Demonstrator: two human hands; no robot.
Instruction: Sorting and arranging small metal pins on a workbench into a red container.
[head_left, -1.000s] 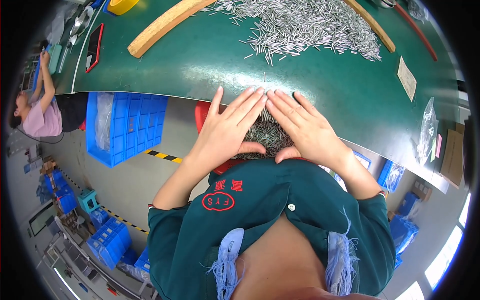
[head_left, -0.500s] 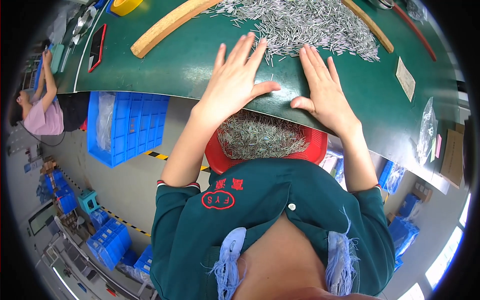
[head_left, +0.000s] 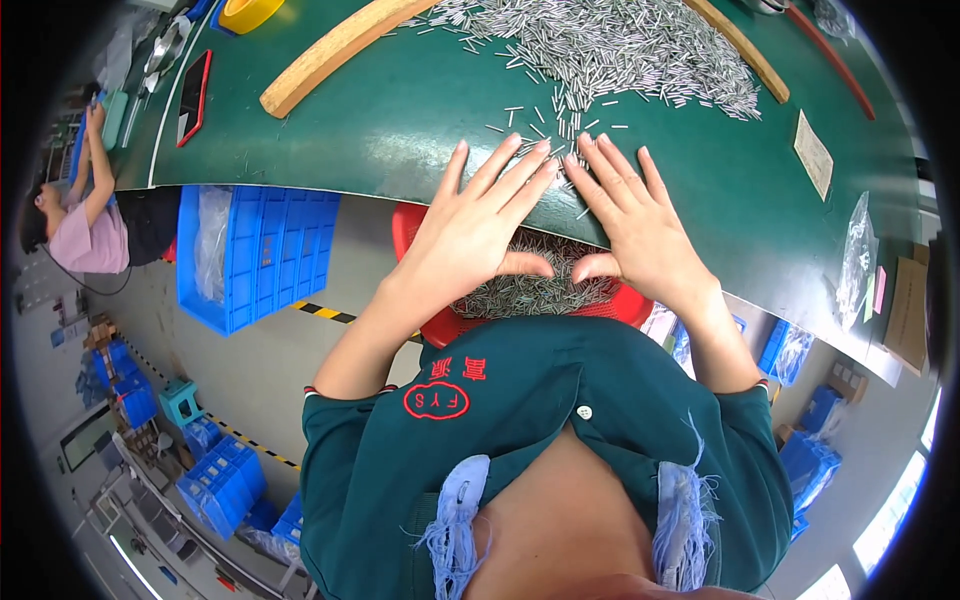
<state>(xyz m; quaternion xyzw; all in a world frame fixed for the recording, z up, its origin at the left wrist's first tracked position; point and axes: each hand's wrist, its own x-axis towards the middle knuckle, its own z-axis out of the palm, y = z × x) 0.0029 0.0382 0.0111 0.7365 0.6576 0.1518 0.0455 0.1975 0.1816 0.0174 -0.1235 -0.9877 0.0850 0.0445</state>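
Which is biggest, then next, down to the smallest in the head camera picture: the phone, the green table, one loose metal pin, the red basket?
1. Green table
2. Red basket, though partly hidden
3. Phone
4. Loose metal pin

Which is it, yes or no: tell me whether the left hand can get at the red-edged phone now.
Probably yes, with a stretch: the left hand is open, nothing covers the red-edged phone, and only green tabletop shows between them, on the near side of the wooden bar.
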